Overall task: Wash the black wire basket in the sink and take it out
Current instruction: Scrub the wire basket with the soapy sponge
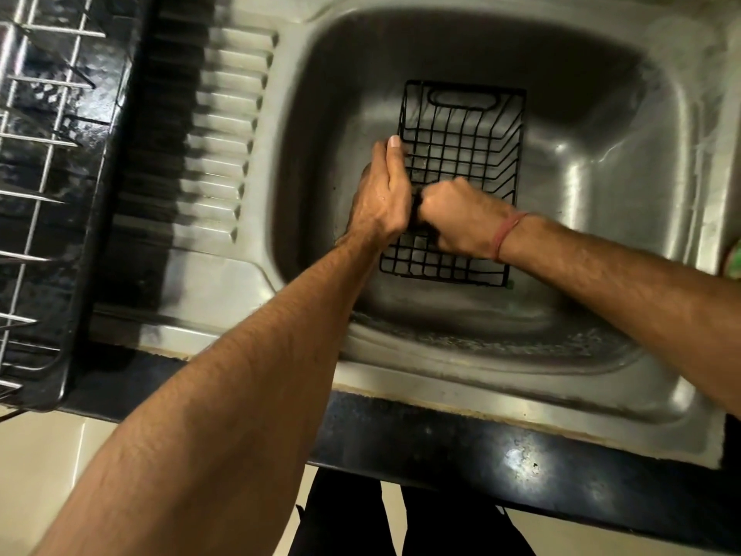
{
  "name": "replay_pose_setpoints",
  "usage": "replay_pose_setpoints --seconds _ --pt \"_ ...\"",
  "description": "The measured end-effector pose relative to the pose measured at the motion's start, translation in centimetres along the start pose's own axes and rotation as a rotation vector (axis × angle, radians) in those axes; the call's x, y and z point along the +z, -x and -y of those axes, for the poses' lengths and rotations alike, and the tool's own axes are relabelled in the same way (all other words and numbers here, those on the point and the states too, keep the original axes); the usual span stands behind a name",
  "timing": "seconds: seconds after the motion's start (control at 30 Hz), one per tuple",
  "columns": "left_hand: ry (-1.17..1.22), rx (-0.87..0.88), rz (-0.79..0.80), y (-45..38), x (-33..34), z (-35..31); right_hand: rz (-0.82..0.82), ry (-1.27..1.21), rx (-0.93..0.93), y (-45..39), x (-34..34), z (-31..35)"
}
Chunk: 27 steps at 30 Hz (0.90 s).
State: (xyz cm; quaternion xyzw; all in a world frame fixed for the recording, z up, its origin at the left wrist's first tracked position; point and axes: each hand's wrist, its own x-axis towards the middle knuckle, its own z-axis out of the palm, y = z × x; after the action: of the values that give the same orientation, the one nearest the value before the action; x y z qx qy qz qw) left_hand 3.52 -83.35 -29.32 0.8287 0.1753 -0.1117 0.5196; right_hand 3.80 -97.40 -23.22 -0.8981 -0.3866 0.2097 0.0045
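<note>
The black wire basket (461, 154) is seen down in the steel sink (625, 162), lying lengthwise away from the viewer, its handle slot at the far end; the near end is lifted or tilted, though how far cannot be told. The basket's left rim is clasped by the left hand (385, 190), thumb laid along the wire and fingers wrapped under the edge; a firm hold on the basket is shown. The right hand (461, 218) is balled into a fist inside the basket, pressed against the left hand; something dark is glimpsed between the two, but whether a scrubber is gripped there cannot be told. A red thread band (507, 234) is worn at the right wrist.

Room is noted all round; open basin floor is left on the basket's right, up to the curved right wall, and more beyond its far end toward the back wall; on the left a narrower strip of basin is left between the hand and the sink's left wall. The near rim of the sink is crossed by both forearms. Beside the basin on the left the ribbed drainboard (224, 126) is seen, and past that a black tray with a wire dish rack (36, 154), well apart from the basket. The dark counter edge (481, 455) is run along the front; a scrap of green (733, 258) is caught at the right border.
</note>
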Motion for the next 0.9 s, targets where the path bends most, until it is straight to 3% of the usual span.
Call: replay_pose_setpoints --seconds 0.17,0.33,0.53,0.6,0.77,0.83,0.9 --pt "0.000 0.003 -0.014 0.2 0.0 0.0 -0.053 -0.037 0.014 0.2 0.8 0.0" --pt "0.011 -0.009 -0.003 0.3 -0.1 -0.1 -0.124 -0.182 0.160 -1.7 0.6 -1.2" --pt "0.026 -0.005 -0.010 0.3 0.0 -0.3 -0.230 -0.149 0.341 -4.5 -0.5 -4.5" --pt "0.029 -0.003 -0.009 0.2 0.0 -0.3 -0.240 -0.115 0.317 -4.1 -0.4 -3.9" --pt "0.014 0.034 -0.006 0.3 -0.2 -0.1 -0.086 -0.006 -0.006 -0.1 0.5 -0.4" --pt "0.016 0.032 -0.003 0.2 -0.2 -0.1 -0.075 -0.010 0.010 -0.7 0.0 -1.5" --pt "0.024 0.029 0.003 0.2 0.0 0.0 -0.130 -0.051 0.137 -2.7 -0.8 -3.5"
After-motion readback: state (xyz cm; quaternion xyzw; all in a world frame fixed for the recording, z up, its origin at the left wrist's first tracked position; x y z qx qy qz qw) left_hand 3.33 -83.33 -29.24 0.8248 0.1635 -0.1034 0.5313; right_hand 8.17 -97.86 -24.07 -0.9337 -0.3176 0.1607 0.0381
